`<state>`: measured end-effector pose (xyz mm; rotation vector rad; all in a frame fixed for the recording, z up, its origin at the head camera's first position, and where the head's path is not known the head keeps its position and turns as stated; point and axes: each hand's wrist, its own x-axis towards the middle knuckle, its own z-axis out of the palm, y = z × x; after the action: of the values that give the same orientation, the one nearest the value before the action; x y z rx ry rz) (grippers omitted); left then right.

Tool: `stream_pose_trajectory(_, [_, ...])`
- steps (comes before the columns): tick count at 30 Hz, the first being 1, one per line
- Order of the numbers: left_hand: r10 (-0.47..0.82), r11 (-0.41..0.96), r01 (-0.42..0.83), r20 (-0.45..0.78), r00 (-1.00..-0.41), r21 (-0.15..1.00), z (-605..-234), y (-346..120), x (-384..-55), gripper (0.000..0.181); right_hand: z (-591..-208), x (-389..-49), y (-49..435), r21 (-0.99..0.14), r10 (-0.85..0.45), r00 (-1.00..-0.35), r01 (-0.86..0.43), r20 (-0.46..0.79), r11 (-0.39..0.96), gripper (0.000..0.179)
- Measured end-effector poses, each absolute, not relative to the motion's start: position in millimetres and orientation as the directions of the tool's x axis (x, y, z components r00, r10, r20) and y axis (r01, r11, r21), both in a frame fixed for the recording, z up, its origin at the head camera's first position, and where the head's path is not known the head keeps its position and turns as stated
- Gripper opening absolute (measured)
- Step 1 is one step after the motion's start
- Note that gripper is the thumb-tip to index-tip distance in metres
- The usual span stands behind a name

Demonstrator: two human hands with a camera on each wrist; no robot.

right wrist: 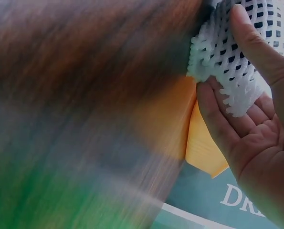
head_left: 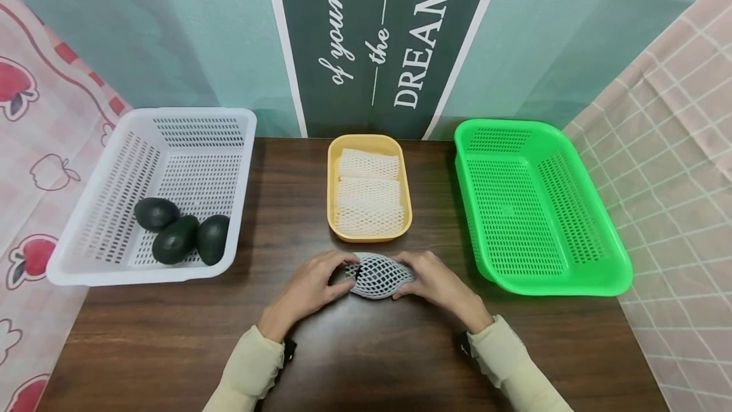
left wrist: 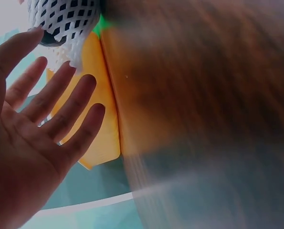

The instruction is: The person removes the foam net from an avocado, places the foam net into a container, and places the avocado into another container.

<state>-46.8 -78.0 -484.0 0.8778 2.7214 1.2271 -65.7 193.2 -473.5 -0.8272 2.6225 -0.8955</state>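
Observation:
A dark avocado in a white foam net sleeve (head_left: 377,277) lies sideways between both hands, low over the table. My left hand (head_left: 311,286) holds its left end, thumb on the near side and index finger on the far side. In the left wrist view, the dark skin of the avocado (left wrist: 50,39) shows at the sleeve's opening, by the thumb tip, with the other fingers spread below. My right hand (head_left: 437,281) grips the right end. In the right wrist view, its thumb presses on the foam net (right wrist: 227,52) and its fingers lie beneath the loose net edge.
A white basket (head_left: 247,164) at left holds three dark avocados (head_left: 176,240). In the middle, behind the hands, a yellow tray (head_left: 332,208) contains several flat foam nets (head_left: 368,196). At right stands a green basket (head_left: 509,208). The wooden table (head_left: 354,361) extends toward the front.

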Motion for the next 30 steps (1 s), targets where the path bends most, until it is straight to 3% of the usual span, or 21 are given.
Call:
stream_pose_trajectory(9, [0.537, 0.545, 0.479, 0.153, -0.830, 0.689, -481, -78, -48, 0.051, -478, -67, 194, -0.613, -0.564, -0.825, -0.436, -0.020, 0.659, 0.041])
stream_pose_trajectory(15, [0.554, 0.560, 0.464, 0.106, -0.826, 0.686, -479, -78, -47, 0.062, -485, -66, 190, -0.594, -0.521, -0.853, -0.437, 0.035, 0.675, 0.013])
stream_pose_trajectory(24, [0.547, 0.608, 0.425, 0.035, -0.836, 0.671, -481, -72, -48, 0.074, -486, -67, 187, -0.567, -0.519, -0.854, -0.437, 0.019, 0.698, 0.011])
stream_pose_trajectory(30, [0.557, 0.606, 0.448, 0.052, -0.829, 0.657, -482, -71, -51, 0.074, -486, -67, 188, -0.566, -0.521, -0.853, -0.441, 0.023, 0.696, 0.010])
